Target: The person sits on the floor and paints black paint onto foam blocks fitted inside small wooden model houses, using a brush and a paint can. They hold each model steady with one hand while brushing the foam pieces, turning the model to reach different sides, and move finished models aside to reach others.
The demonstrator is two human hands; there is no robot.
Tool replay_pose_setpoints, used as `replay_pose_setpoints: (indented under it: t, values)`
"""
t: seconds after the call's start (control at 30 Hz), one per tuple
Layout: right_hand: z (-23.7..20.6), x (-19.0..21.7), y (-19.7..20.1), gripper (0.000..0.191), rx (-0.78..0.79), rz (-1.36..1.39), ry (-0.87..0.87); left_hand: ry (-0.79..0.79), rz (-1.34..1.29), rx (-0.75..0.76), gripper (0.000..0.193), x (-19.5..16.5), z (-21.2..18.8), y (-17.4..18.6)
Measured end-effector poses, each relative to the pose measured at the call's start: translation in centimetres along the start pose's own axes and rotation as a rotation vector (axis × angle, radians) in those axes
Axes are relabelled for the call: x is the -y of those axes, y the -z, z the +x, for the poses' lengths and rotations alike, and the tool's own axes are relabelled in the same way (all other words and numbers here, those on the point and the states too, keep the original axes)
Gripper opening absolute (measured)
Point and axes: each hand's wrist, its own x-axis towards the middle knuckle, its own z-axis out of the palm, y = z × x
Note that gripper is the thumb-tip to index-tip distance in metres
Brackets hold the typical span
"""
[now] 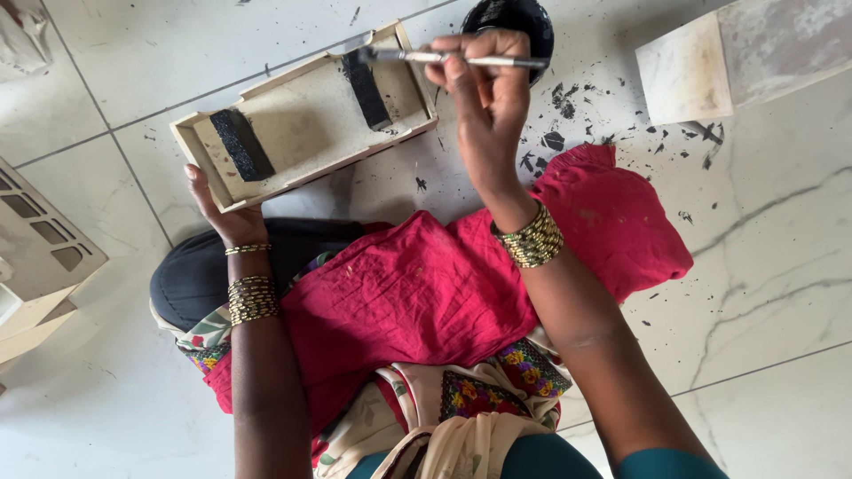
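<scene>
Shallow pale wooden tray tilted on floor ahead of lap; two black-painted strips inside, one near each end. Left hand under tray's near-left corner, fingers curled beneath edge, propping it. Right hand just right of tray's far end, fingers pinched on thin paintbrush; brush tip over right strip. Round black paint bowl behind right hand. Black flecks on white tile floor. Red cloth across lap. Pale square slab upper right; slotted pale panel far left.
</scene>
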Motion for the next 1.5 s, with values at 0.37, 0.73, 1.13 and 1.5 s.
replay_pose_setpoints:
  t: [0.37, 0.73, 1.13, 1.5]
  values:
    - [0.6, 1.5, -2.4, 0.01, 0.293, -0.361, 0.232, -0.056, -0.018, 0.014, 0.079, 0.6, 0.5, 0.9]
    - [-3.6, 8.5, -1.5, 0.005, 0.376, -0.454, 0.061, 0.0, -0.029, -0.049, 0.082, 0.4, 0.7, 1.0]
    - [-2.1, 7.4, -6.2, 0.008, 0.294, -0.493, 0.18, 0.028, 0.038, -0.122, 0.085, 0.6, 1.3, 1.1]
    - [-0.8, 8.0, -9.7, 0.006, 0.388, -0.749, 0.26, 0.01, 0.108, -0.189, 0.071, 0.7, 2.1, 1.2]
